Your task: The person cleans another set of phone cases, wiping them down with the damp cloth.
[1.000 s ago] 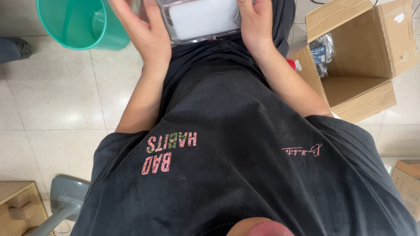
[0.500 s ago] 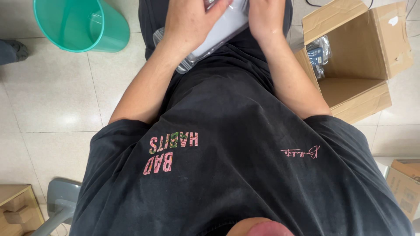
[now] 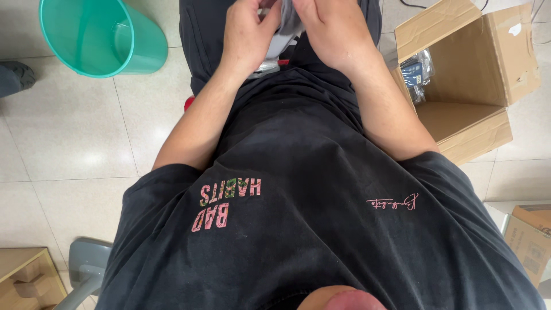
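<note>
Clear plastic packet (image 3: pixel 282 31): pinched between left hand (image 3: pixel 248 35) and right hand (image 3: pixel 332 31), over lap; teal bucket (image 3: pixel 97 35) leftward, cardboard box (image 3: pixel 468 86) rightward, bare tiles between.

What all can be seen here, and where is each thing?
Bucket: one, teal green, open and lying tilted on the tiled floor, upper left.
Cardboard box: one, brown, open on the floor, right side.
Packets: a few, clear plastic with dark contents, inside the box at its left edge.
Second cardboard box: one, brown, lower right corner.
Wooden crate: one, light brown, lower left corner.
Chair base: one, grey, lower left.
Wrapped item: one, grey-white in clear plastic, on the lap between the hands.
T-shirt: one, black.
Left hand: gripping the wrapped item.
Right hand: gripping the wrapped item.
</note>
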